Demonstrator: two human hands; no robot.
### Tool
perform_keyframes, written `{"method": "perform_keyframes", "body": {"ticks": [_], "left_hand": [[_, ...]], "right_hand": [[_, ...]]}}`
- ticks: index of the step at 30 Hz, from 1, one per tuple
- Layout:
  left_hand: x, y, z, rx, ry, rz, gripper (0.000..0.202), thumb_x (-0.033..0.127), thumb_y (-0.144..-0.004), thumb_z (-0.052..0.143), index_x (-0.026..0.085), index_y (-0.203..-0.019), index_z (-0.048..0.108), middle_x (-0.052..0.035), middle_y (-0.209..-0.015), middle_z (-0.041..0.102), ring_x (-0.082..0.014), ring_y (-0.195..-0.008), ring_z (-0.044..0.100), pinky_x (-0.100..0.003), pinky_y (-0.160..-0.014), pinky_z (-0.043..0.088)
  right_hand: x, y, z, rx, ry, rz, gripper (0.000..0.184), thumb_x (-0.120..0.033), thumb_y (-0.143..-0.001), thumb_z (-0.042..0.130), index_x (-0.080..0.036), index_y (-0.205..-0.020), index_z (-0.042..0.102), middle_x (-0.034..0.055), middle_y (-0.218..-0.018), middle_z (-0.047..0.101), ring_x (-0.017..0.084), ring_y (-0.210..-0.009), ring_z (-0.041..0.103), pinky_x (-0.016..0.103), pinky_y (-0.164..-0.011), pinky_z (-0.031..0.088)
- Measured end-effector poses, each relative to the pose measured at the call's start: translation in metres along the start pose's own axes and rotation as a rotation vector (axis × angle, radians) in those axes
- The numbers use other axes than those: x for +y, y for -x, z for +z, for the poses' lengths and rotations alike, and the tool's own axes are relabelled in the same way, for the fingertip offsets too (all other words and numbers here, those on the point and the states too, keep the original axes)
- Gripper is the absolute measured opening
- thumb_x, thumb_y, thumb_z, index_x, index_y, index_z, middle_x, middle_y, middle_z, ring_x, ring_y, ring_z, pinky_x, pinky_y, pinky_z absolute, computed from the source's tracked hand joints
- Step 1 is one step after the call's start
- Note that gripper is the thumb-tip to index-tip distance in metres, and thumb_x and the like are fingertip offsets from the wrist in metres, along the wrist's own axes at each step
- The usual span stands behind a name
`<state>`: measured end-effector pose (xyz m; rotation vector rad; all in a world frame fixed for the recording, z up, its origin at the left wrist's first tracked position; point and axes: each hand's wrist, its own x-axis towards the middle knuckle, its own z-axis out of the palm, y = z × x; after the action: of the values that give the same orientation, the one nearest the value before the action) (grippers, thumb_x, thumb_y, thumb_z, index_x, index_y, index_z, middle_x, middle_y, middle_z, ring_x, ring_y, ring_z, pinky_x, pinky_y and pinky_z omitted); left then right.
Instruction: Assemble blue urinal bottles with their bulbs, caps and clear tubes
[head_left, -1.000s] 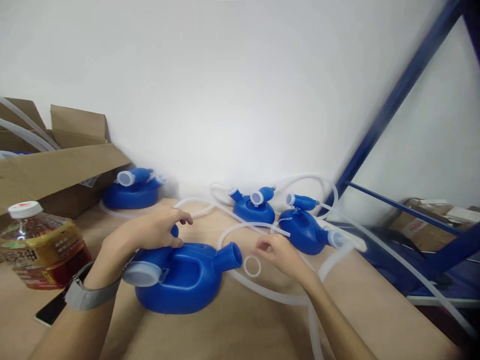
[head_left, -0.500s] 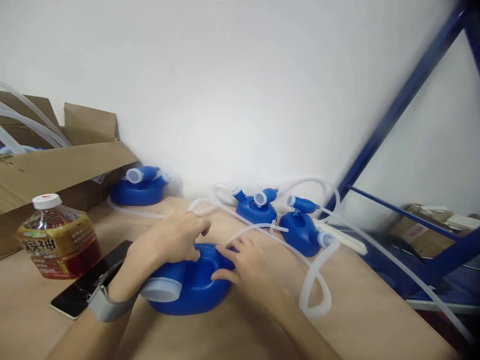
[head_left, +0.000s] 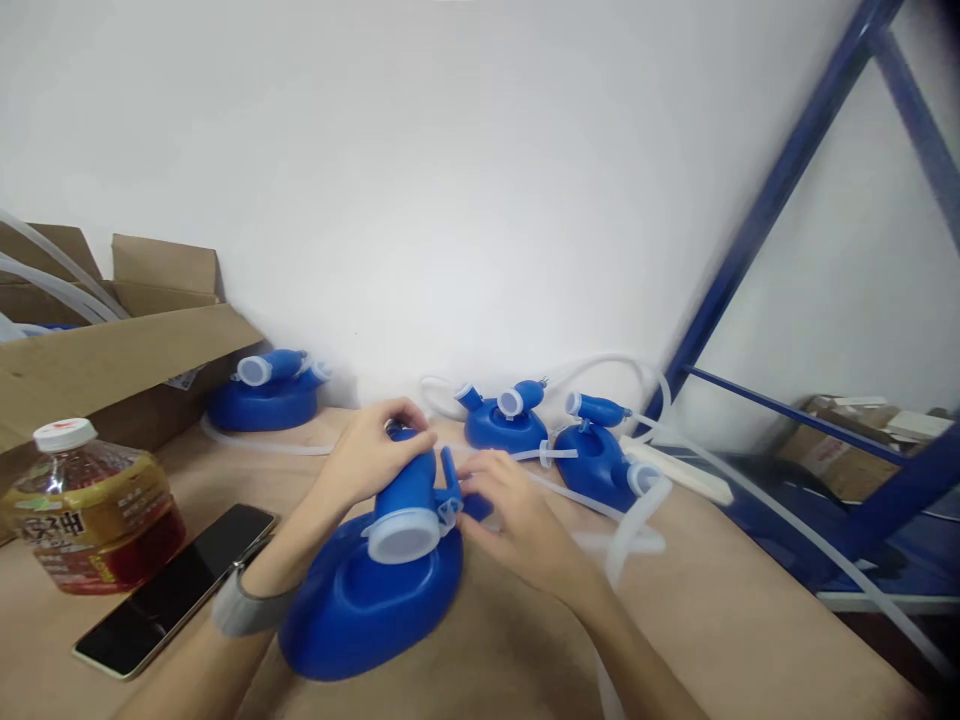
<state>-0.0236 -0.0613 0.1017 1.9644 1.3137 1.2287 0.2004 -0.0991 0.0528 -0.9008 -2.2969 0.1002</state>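
Note:
A blue plastic urinal bottle lies on the table before me. Over its far part leans a blue cup-shaped piece with a translucent white rim facing me. My left hand, a grey band on its wrist, is closed around the upper left side of this cup piece. My right hand has its fingers bent at the right side, by a small clear clip and an upright blue strip. Its fingertips partly hide the bottle's neck there, and exactly what they pinch is unclear.
Similar blue bottles with cup pieces stand at the back left, back middle and right, with white tubes around them. On the left are a phone, a drink bottle and a cardboard box. A blue metal frame rises at right.
The cup piece has gone from the bottle's near left side to its far part, and the bottle has turned. My right hand has shifted from the bottle's recess to the clip area.

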Motion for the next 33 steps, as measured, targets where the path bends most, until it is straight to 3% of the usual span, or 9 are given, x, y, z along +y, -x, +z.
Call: {"method": "perform_keyframes", "body": {"ticks": [3, 6, 8, 12, 15, 20, 23, 28, 33], "left_hand": [[-0.006, -0.004, 0.010, 0.112, 0.038, -0.038, 0.020, 0.039, -0.078, 0.061, 0.020, -0.072, 0.066, -0.0013, -0.077, 0.071, -0.0227, -0.079, 0.066, -0.034, -0.076, 0.051], [-0.009, -0.004, 0.016, 0.167, 0.028, -0.057, 0.021, 0.039, -0.078, 0.058, 0.021, -0.070, 0.065, -0.0010, -0.073, 0.068, -0.0226, -0.077, 0.063, -0.034, -0.074, 0.048], [-0.010, -0.002, 0.022, 0.190, 0.024, -0.072, 0.022, 0.040, -0.079, 0.059, 0.021, -0.070, 0.063, -0.0008, -0.071, 0.067, -0.0227, -0.076, 0.062, -0.034, -0.074, 0.047], [-0.010, 0.001, 0.034, 0.139, 0.091, -0.087, 0.034, 0.050, -0.092, 0.051, 0.020, -0.085, 0.066, -0.0026, -0.082, 0.073, -0.0242, -0.085, 0.068, -0.035, -0.080, 0.052], [-0.008, 0.005, 0.028, 0.045, 0.176, -0.030, 0.045, 0.056, -0.101, 0.039, 0.021, -0.104, 0.068, -0.0058, -0.101, 0.077, -0.0267, -0.103, 0.071, -0.038, -0.093, 0.054], [0.001, 0.016, 0.010, -0.206, -0.060, 0.465, 0.064, 0.064, -0.093, 0.061, 0.028, -0.145, 0.055, -0.0111, -0.153, 0.055, -0.0345, -0.140, 0.052, -0.047, -0.118, 0.041], [0.001, 0.018, 0.009, -0.139, -0.394, 0.594, 0.093, 0.071, -0.073, 0.081, 0.028, -0.150, 0.052, -0.0152, -0.150, 0.055, -0.0382, -0.132, 0.057, -0.049, -0.107, 0.050], [-0.007, 0.016, 0.012, 0.032, -0.591, 0.659, 0.090, 0.086, -0.068, 0.072, 0.023, -0.132, 0.069, -0.0159, -0.128, 0.072, -0.0381, -0.108, 0.071, -0.046, -0.085, 0.057], [-0.005, 0.021, 0.018, 0.117, -0.593, 0.651, 0.083, 0.084, -0.072, 0.072, 0.023, -0.128, 0.071, -0.0134, -0.124, 0.076, -0.0353, -0.106, 0.073, -0.042, -0.083, 0.057]], "right_hand": [[-0.016, 0.005, -0.003, 0.192, 0.002, 0.033, 0.010, -0.015, -0.091, 0.063, -0.022, -0.099, 0.063, 0.0085, -0.104, 0.071, 0.027, -0.100, 0.065, 0.044, -0.088, 0.055], [-0.028, 0.008, 0.002, 0.270, 0.031, -0.009, 0.048, -0.035, -0.088, 0.077, -0.022, -0.130, 0.055, 0.0150, -0.125, 0.068, 0.034, -0.117, 0.064, 0.052, -0.098, 0.055], [-0.031, 0.008, 0.008, 0.281, 0.089, -0.103, 0.069, -0.049, -0.087, 0.080, -0.025, -0.144, 0.049, 0.0183, -0.141, 0.062, 0.038, -0.132, 0.057, 0.058, -0.108, 0.050], [-0.025, 0.006, 0.014, 0.200, 0.164, -0.329, 0.065, -0.055, -0.090, 0.075, -0.028, -0.146, 0.055, 0.0186, -0.142, 0.064, 0.040, -0.139, 0.055, 0.058, -0.111, 0.049], [-0.017, 0.005, 0.005, 0.223, -0.018, -0.193, 0.054, -0.050, -0.094, 0.072, -0.027, -0.142, 0.059, 0.0156, -0.139, 0.067, 0.034, -0.132, 0.062, 0.051, -0.109, 0.053], [-0.009, 0.007, -0.021, 0.297, -0.689, 0.178, 0.038, -0.050, -0.096, 0.070, -0.032, -0.127, 0.060, 0.0099, -0.148, 0.061, 0.029, -0.136, 0.060, 0.043, -0.101, 0.059], [-0.008, 0.008, -0.024, 0.260, -0.928, 0.186, 0.034, -0.046, -0.093, 0.075, -0.034, -0.121, 0.058, 0.0071, -0.152, 0.058, 0.026, -0.141, 0.056, 0.043, -0.106, 0.055], [-0.006, 0.004, -0.015, 0.227, -1.088, 0.193, 0.042, -0.056, -0.088, 0.078, -0.031, -0.111, 0.053, 0.0113, -0.149, 0.061, 0.029, -0.144, 0.053, 0.052, -0.113, 0.049], [-0.004, 0.004, -0.010, 0.223, -1.111, 0.323, 0.058, -0.072, -0.080, 0.076, -0.032, -0.109, 0.046, 0.0151, -0.141, 0.065, 0.033, -0.128, 0.064, 0.046, -0.088, 0.062]]}}
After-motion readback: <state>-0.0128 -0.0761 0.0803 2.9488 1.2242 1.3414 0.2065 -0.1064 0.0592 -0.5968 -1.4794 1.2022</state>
